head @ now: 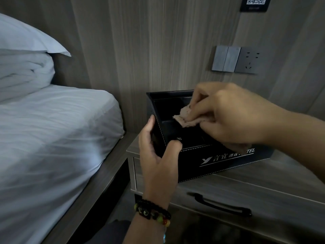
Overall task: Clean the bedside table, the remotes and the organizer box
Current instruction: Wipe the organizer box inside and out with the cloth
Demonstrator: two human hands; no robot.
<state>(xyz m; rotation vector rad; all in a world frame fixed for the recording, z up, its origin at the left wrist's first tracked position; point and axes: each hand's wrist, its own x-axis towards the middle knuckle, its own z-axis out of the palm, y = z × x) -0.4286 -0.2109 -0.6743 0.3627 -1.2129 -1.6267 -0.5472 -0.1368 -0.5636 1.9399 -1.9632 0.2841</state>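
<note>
A black leather organizer box (pixel 207 164) with white stitching and a hotel logo stands on the grey wooden bedside table (pixel 255 182). My left hand (pixel 158 155) grips the box's near left corner, thumb hooked over the front rim. My right hand (pixel 233 115) holds a crumpled pinkish cloth (pixel 188 117) and presses it into the open compartments from above. The box's inside looks empty where it shows. No remotes are in view.
A bed with white sheet (pixel 52 134) and pillows (pixel 26 55) lies close on the left. The table's drawer has a black handle (pixel 221 205). Wall switches and a socket (pixel 235 59) sit above the table, a QR sign (pixel 255 3) higher up.
</note>
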